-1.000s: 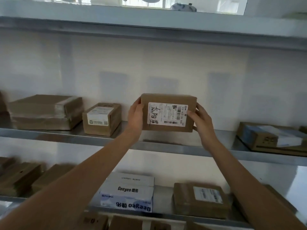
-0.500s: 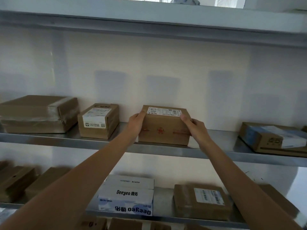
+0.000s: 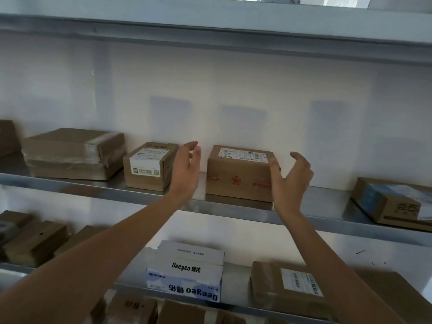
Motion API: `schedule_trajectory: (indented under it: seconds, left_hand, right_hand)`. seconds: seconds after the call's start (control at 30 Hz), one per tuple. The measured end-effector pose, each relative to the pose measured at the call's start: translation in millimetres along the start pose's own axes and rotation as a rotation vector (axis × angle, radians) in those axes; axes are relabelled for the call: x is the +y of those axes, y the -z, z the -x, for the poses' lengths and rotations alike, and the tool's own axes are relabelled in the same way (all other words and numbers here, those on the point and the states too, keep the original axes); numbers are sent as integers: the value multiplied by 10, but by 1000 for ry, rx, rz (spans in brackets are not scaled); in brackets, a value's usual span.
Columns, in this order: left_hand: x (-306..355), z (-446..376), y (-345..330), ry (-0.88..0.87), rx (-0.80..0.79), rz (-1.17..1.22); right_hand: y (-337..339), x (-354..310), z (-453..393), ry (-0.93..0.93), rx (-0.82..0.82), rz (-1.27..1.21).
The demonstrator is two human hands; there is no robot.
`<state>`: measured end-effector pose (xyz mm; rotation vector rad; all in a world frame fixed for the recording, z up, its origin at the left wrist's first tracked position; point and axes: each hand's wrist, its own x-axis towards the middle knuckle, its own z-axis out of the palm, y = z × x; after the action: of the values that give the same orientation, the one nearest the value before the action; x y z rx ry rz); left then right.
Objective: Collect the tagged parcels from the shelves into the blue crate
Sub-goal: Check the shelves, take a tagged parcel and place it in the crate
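Cardboard parcel (image 3: 238,174) sits flat on the steel shelf (image 3: 233,206) at the centre of the frame, its white label on top and red tape marks on the front face. Your left hand (image 3: 185,170) is just to its left, palm turned toward the parcel, fingers spread and gently curled, holding nothing; a clear gap shows between hand and parcel. Your right hand (image 3: 291,176) is at the parcel's right end, fingers wide and curled, thumb overlapping the front right corner in this view; whether it touches the cardboard cannot be told. Neither hand grips anything.

Left of your left hand stands a small box (image 3: 148,167) with a white label on its front. Further left, in the middle left of the frame, lies a large taped box (image 3: 72,154). At the right edge of the same shelf a box with blue print (image 3: 392,202) lies at an angle, well apart from the parcel.

On the lower shelf, bottom centre, two white Deeyeo cartons (image 3: 187,270) are stacked, the lower one with its lettering upside down. To their right lies a flat brown parcel with a barcode label (image 3: 287,284). Blurred brown boxes (image 3: 32,239) fill the lower left.
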<state>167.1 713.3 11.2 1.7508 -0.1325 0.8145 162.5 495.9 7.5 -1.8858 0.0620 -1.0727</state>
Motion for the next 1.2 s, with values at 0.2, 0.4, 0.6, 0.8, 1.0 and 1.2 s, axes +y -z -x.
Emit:
schedule_trajectory:
  seconds: [0.2, 0.4, 0.6, 0.8, 1.0, 1.2]
  left_hand:
    - [-207, 33, 639, -178, 304, -211]
    - [-447, -162, 1131, -5, 350, -187]
    - [-781, -457, 1439, 594, 6, 228]
    - [-892, -389, 1658, 476, -191, 363]
    - [-871, -292, 1839, 251, -225, 476]
    - [-712, -358, 1833, 219, -270, 460]
  right_hand:
    - [-391, -384, 414, 286, -8, -102]
    - [-1014, -1029, 954, 50, -421, -372]
    - [-1611, -1291, 1169, -278, -595, -283]
    - [-1805, -1337, 1469, -379, -571, -425]
    - [-1697, -1303, 1788, -106, -412, -505]
    - [-1688, -1389, 1697, -109, -361, -500]
